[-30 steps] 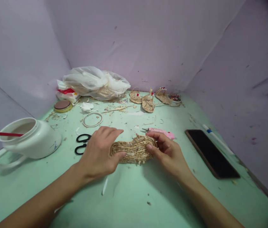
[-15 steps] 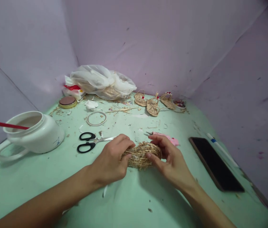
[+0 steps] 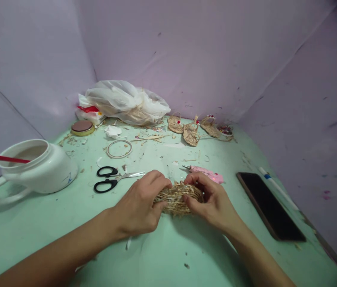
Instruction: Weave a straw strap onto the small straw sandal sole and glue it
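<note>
Between my hands is an oval piece of coiled straw cord (image 3: 177,200), tan, ridged in rows, with frayed bits along its edges. My left hand (image 3: 144,201) grips its left end between thumb and fingers. Around the right end, my right hand (image 3: 210,199) has its thumb on the near face and its fingers over the far edge. Just beyond the piece lies a pink-handled tool (image 3: 206,174) with a pointed metal tip. Black-handled scissors (image 3: 108,185) rest to the left, their blades pointing toward my left hand.
A white pot (image 3: 50,169) with a red stick (image 3: 2,157) stands at left. A phone (image 3: 271,207) and a pen (image 3: 277,187) lie at right. Behind are a tape ring (image 3: 119,149), a round tin (image 3: 82,127), a plastic bag (image 3: 126,101) and small woven slippers (image 3: 191,134).
The straw piece has tipped slightly, and my right fingers have shifted a little along its far edge. Both hands keep their hold. The whole view has moved slightly.
</note>
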`<state>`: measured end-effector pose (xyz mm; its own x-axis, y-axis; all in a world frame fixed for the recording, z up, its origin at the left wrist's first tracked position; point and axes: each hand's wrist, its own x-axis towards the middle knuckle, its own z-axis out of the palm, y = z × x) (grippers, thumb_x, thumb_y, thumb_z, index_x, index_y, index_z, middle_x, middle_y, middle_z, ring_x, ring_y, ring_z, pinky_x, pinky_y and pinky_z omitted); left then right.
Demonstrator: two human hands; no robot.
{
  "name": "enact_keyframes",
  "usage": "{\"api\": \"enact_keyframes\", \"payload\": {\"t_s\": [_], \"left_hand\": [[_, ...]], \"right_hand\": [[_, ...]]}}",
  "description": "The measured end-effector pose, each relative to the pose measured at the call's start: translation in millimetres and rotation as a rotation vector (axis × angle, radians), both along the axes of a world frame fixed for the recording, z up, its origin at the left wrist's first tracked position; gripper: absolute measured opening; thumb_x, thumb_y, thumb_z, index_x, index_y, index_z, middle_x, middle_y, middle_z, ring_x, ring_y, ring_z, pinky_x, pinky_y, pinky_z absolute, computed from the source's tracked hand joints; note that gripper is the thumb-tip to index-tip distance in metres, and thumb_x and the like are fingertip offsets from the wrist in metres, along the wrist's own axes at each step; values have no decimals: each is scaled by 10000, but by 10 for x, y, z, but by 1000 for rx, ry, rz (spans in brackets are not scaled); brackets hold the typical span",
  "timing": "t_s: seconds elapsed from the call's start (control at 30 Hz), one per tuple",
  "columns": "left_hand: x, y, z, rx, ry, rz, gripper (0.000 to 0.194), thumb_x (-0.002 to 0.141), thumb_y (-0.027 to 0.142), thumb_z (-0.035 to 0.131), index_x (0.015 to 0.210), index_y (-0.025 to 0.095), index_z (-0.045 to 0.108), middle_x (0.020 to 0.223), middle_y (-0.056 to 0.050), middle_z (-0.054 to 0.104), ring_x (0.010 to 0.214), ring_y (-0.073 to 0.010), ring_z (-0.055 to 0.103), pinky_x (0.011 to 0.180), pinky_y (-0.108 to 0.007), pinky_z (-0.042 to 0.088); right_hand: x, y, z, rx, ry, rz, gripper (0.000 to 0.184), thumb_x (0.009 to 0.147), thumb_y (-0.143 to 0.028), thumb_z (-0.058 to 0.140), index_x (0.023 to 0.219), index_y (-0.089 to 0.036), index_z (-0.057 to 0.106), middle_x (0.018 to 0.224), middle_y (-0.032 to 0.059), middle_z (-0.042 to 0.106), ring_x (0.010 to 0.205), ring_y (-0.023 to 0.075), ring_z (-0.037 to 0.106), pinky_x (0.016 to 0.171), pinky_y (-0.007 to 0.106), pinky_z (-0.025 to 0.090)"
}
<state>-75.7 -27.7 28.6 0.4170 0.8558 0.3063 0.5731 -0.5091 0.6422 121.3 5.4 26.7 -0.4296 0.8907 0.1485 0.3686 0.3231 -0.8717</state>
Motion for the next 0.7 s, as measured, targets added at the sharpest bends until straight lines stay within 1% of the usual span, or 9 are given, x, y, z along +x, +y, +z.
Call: {"api": "enact_keyframes", "payload": {"t_s": [0.17,0.3,0.33,0.4,0.5,0.57,0.6,0.63,0.7], "left_hand": [[22,16,2,33,-4,37,212,710,43,479,881,167,498,863,-55,501,809,-173,477,699,-298,418],[31,28,6,91,46,10,198,714,51,464,875,153,519,846,-68,504,793,-183,477,690,-313,421],[28,32,7,103,60,2,202,710,52,465,877,150,523,845,-71,505,790,-186,477,687,-316,422],[18,42,5,112,70,4,196,706,58,473,871,151,525,835,-70,513,780,-186,482,675,-313,423],[-4,57,-12,98,35,62,155,714,75,494,841,158,524,799,-53,532,755,-174,498,654,-294,424],[-15,61,-29,82,-6,120,136,722,74,502,827,157,529,782,-40,544,737,-157,509,651,-279,425],[-18,60,-36,75,-27,150,134,726,70,504,824,156,532,779,-34,550,730,-149,514,651,-272,426],[-19,57,-39,75,-45,176,135,728,64,505,823,155,535,779,-30,554,722,-141,518,649,-266,426],[-16,45,-36,94,-73,228,133,734,60,507,820,157,538,779,-25,560,712,-133,525,646,-259,429]], "right_hand": [[-9,7,-18,-60,48,-15,171,674,-131,556,824,-198,506,683,-40,470,554,88,411,480,212,347],[-37,-8,-3,-68,70,-23,170,670,-138,566,817,-202,507,701,-31,487,578,101,440,501,225,372],[-44,-14,-9,-67,84,-39,181,666,-144,576,823,-204,508,711,-28,489,589,105,449,510,229,380],[-55,-28,-37,-90,147,-97,261,656,-169,610,891,-213,505,744,-20,493,621,118,478,526,239,404],[-71,-52,-98,-213,311,-186,442,642,-225,666,1026,-229,447,815,0,533,701,149,549,592,272,466],[-83,-75,-126,-304,385,-213,481,636,-253,691,1035,-228,424,860,22,579,760,170,586,665,312,491],[-91,-87,-131,-323,395,-220,487,632,-262,701,1030,-225,423,896,36,596,795,180,594,708,332,492],[-99,-100,-128,-321,392,-229,498,628,-270,707,1036,-223,425,940,50,601,835,188,594,748,349,487],[-120,-126,-107,-260,357,-275,523,623,-291,712,1060,-221,434,1032,73,579,920,203,571,805,368,468]]}}
